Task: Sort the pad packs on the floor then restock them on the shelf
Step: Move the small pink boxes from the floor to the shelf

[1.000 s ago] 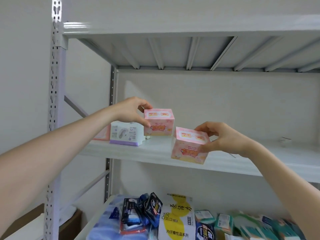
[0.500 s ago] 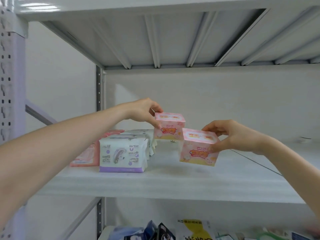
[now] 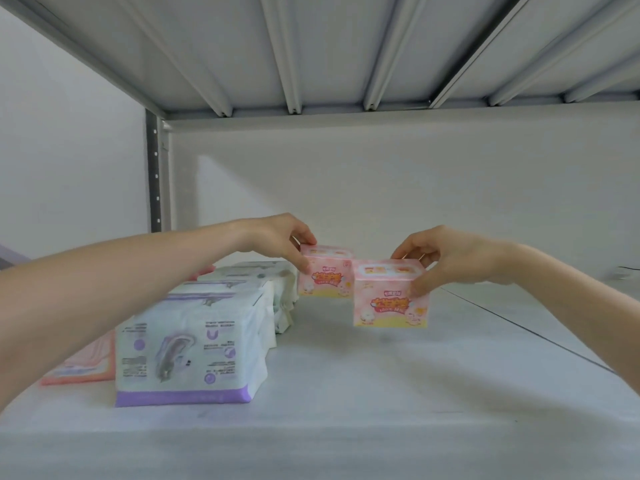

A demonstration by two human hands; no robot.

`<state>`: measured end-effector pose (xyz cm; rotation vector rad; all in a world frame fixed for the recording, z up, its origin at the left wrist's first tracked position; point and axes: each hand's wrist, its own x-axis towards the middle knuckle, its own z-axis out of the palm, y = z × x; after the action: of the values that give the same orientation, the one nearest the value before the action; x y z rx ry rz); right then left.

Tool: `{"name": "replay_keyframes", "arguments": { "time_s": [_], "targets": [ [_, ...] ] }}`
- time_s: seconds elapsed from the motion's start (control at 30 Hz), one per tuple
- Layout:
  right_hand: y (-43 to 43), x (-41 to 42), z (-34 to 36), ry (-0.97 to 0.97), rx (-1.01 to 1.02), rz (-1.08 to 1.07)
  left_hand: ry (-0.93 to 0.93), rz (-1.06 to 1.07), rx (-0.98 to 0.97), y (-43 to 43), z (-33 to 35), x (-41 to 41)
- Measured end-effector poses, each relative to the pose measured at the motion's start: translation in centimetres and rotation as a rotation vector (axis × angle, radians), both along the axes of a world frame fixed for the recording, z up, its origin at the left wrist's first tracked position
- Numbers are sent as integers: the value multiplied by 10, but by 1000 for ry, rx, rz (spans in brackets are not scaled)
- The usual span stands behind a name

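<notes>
Two pink pad packs are held over the grey shelf board point(image 3: 381, 393). My left hand point(image 3: 277, 237) grips the farther pink pack point(image 3: 323, 277) from above, close to the back wall. My right hand point(image 3: 446, 261) holds the nearer pink pack point(image 3: 389, 299) by its top and right side, just in front and to the right of the first one. Both packs sit low at the board; I cannot tell whether they touch it.
A row of white packs with purple edges point(image 3: 190, 348) runs front to back on the left, with more white packs point(image 3: 273, 285) behind. A salmon-pink flat pack point(image 3: 90, 365) lies further left. The upper shelf's ribbed underside point(image 3: 311, 53) hangs overhead; an upright post point(image 3: 156, 168) stands at the back left.
My view has risen and moved closer to the shelf. Both hands have carried their pink packs deeper and lower over the board, the right pack now level with the left one.
</notes>
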<state>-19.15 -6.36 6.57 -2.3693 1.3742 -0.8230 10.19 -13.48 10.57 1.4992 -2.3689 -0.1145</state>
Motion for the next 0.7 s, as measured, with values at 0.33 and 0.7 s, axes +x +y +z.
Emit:
{"name": "replay_keyframes", "arguments": {
  "time_s": [0.33,0.7],
  "targets": [
    [-43,9,-7,10,147,27,-47,-10,119,-43,-5,1],
    [-65,22,-23,-4,229,25,-83,3,199,-69,-17,5]
  ]
}}
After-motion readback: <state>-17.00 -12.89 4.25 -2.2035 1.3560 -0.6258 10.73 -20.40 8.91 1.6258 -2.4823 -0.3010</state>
